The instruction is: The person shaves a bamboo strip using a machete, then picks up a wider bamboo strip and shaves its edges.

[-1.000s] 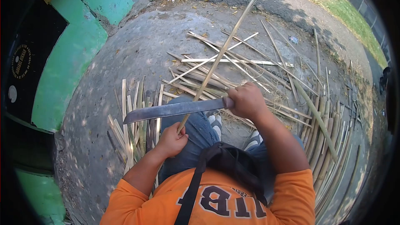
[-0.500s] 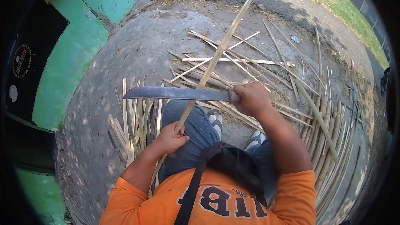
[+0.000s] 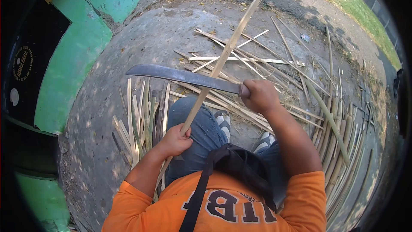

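My left hand (image 3: pixel 176 140) is closed around the lower part of a long split bamboo strip (image 3: pixel 229 48), beside my left knee. The strip slants up and away to the right, its far end over the ground. In my right hand (image 3: pixel 260 96) is the short wooden handle of a machete (image 3: pixel 184 76). Its long dark blade points left and crosses the strip above my grip, overlapping it in this view. The blade's broad, curved tip extends out past the strip on the left.
Pale bamboo strips (image 3: pixel 136 122) lie bunched left of my legs. More loose strips (image 3: pixel 253 60) are scattered crosswise ahead of my shoes. To the right lie round bamboo poles (image 3: pixel 337 146). A green wall (image 3: pixel 77 56) stands at the left. A black bag (image 3: pixel 240 167) rests on my lap.
The machete has moved up along the strip, away from my left hand, and its tip has swung upward on the left. My left hand keeps its hold, nearly still.
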Demonstrator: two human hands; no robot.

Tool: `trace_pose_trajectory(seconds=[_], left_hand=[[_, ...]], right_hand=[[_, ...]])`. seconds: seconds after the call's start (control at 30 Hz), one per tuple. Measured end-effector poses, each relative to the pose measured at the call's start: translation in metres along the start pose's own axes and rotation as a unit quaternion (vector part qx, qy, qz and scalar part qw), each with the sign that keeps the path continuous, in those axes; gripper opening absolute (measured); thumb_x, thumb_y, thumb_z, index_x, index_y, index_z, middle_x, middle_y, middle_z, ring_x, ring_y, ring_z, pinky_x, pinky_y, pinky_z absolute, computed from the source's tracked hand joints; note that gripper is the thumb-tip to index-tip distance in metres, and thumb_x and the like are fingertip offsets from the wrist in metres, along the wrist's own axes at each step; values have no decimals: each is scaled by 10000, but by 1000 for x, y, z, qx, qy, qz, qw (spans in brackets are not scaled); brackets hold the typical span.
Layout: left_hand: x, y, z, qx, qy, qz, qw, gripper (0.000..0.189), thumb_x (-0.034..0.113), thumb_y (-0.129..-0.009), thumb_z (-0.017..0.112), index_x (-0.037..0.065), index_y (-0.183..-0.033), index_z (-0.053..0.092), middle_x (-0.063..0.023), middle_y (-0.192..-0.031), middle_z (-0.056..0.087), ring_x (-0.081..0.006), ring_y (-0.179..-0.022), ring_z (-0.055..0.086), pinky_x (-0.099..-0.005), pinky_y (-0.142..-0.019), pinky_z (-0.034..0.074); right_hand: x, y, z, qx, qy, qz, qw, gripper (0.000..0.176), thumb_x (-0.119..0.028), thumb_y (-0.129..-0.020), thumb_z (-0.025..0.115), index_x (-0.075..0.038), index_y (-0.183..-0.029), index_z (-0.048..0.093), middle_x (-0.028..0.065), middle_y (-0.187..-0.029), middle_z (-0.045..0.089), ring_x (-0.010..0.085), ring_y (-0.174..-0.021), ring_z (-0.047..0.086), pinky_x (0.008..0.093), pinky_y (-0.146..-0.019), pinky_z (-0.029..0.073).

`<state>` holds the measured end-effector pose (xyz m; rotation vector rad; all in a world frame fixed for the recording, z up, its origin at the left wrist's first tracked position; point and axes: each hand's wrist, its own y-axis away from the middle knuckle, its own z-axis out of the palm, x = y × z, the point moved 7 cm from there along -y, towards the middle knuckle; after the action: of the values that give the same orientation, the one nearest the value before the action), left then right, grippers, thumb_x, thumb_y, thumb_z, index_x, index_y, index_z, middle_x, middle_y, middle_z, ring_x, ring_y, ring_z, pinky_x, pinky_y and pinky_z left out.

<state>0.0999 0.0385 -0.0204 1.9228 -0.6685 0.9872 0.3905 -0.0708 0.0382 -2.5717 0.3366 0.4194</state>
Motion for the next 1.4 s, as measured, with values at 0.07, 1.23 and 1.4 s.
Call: trace_pose_trajectory(seconds=[0.07,1.23,1.4], left_hand=[[0,0,1,4,-9,-4,1000,203,68,-849,702,101,-891,507,35,-735,494,-58,-656,460,-272,-574,385],[-1,-3,3,-65,50,-7,997,329,66,-826,810,124,-881,490,54,-759,488,-41,-660,453,-248,-576,381],[-2,-3,0,-65,50,0,997,343,59,-814,814,129,-866,481,58,-757,474,-46,-670,452,-249,-602,389]], right_hand=[[-15,3,2,-26,-4,-21,999,124,-193,-808,668,-88,-765,618,175,-669,647,408,-662,656,533,-638,528],[-19,7,21,-87,-17,-11,996,131,-210,-784,697,-95,-779,634,159,-681,648,407,-679,661,525,-658,527],[-22,9,35,-67,-50,-24,996,140,-221,-772,696,-94,-796,642,160,-694,664,400,-683,670,526,-665,534]])
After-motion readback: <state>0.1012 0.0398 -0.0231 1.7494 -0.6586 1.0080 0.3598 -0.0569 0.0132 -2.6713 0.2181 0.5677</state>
